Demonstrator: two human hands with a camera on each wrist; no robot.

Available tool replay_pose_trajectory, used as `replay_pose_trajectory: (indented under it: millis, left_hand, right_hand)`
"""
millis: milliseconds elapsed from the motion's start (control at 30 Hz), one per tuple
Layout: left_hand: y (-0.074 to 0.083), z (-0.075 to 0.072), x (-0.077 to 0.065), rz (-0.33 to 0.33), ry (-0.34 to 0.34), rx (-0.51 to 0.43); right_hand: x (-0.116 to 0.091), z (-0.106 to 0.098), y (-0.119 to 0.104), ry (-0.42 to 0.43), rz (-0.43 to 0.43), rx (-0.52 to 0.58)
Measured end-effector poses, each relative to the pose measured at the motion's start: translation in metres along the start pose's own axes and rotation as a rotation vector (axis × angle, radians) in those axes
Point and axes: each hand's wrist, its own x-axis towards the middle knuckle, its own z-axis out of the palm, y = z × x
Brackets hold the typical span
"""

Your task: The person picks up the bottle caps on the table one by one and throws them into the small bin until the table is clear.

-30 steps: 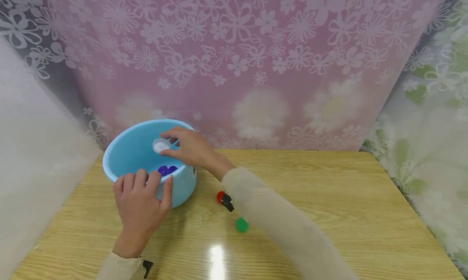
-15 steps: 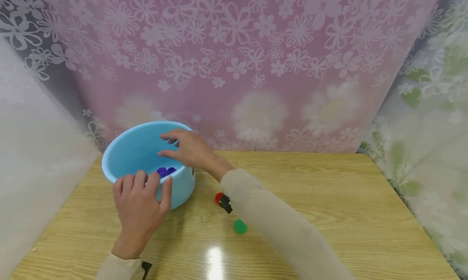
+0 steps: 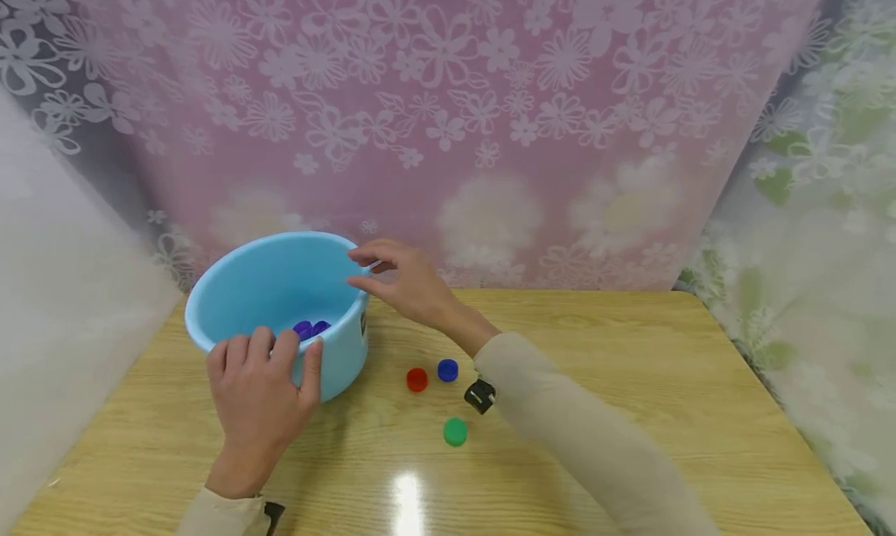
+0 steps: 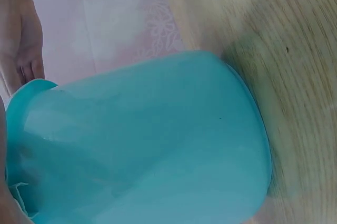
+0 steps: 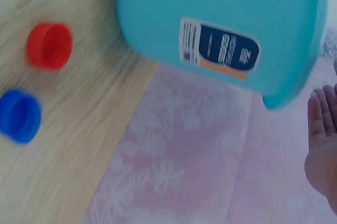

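A light blue plastic bucket [image 3: 348, 365] stands on the left part of the table, tilted a little toward me. My left hand [image 3: 259, 388] grips its near rim, fingers hooked over the edge and the thumb outside. Just off the right side of the rim is my right hand [image 3: 409, 283], holding nothing, its fingers extended and apart from the thumb. Purple bottle caps [image 3: 302, 330] lie at the bottom of the bucket, partly hidden by the near wall. In the right wrist view, the bucket's side carries a printed label [image 5: 221, 48].
Right of the bucket, a red cap [image 3: 416, 380], a blue cap [image 3: 448, 370] and a green cap [image 3: 455, 432] lie on the wooden table [image 3: 630, 380]. Behind the table hangs a pink flowered curtain [image 3: 490, 217].
My right hand has let go of a white cap over the bucket, and the cap is out of sight. The hand has moved right, out past the rim, uncovering the blue cap.
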Motion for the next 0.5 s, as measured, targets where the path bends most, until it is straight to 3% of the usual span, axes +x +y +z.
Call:
replay_pose_trajectory:
  millis: [233,500]
  left_hand:
    - [0.0,-0.001,0.0,-0.025,-0.002,-0.02]
    - [0.002,0.002,-0.001,-0.038,0.009,-0.041]
  right_hand:
    - [-0.031,-0.032,0.015,0.006,0.052,-0.082]
    - [-0.085,-0.059,0.048,-0.127,0.157,-0.228]
